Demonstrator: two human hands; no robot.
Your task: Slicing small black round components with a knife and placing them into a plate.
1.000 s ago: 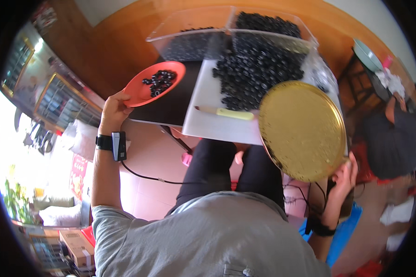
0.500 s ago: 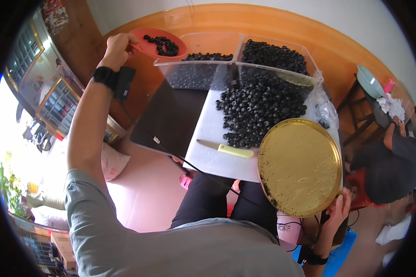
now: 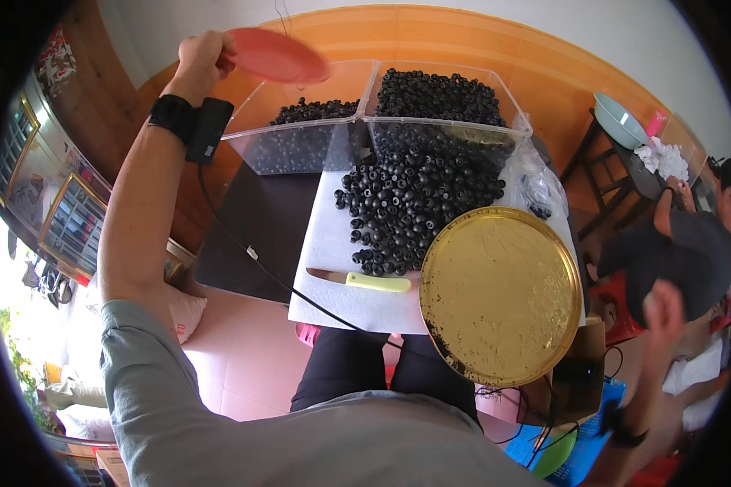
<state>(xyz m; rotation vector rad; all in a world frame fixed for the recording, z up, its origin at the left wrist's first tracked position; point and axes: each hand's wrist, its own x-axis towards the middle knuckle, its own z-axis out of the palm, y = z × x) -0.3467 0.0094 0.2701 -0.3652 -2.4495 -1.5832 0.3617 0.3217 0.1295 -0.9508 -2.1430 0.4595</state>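
My left hand (image 3: 205, 58) is closed on the rim of a red plate (image 3: 278, 57), slightly blurred, tilted above the left clear plastic bin (image 3: 248, 114). No pieces show on its visible face. That bin holds small black round pieces with holes (image 3: 317, 110); the right bin (image 3: 439, 123) holds more. A heap of the same black pieces (image 3: 418, 199) spreads over the white board in front. My right hand (image 3: 664, 312) is raised at the right, apart from the round gold tray (image 3: 502, 296); motion smears its fingers.
A small knife with a pale yellow-green handle (image 3: 378, 282) lies on the white board (image 3: 317, 302). A clear plastic bag (image 3: 536, 191) sits beside the heap. A cable hangs from my left wrist across the table edge. At the right, a person (image 3: 666, 260) sits near a stool with a pale basin (image 3: 624, 122).
The red plate has tilted over the left bin, and the black pieces that lay on it are out of sight. My right hand has left the gold tray's edge and moved right and up.
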